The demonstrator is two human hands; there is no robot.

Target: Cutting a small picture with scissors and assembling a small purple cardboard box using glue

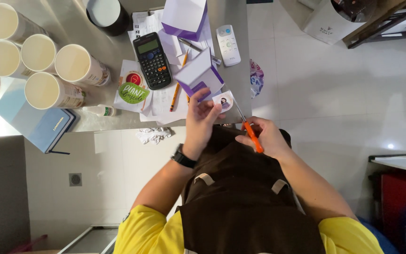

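Note:
My left hand (200,120) pinches a small white round-cornered paper cutout (223,100) with a little picture on it, held just above the metal counter's edge (118,123). My right hand (266,136) grips orange-handled scissors (249,128), whose blades point up toward the cutout. A black watch sits on my left wrist. A brown apron covers my front below both hands.
On the counter lie a black calculator (152,59), two orange pencils (178,82), purple-and-white folded card boxes (198,75), a white remote (228,44), round stickers (133,92), several white paper cups (52,89), a blue notebook (34,122). Crumpled paper (153,135) lies on the tiled floor.

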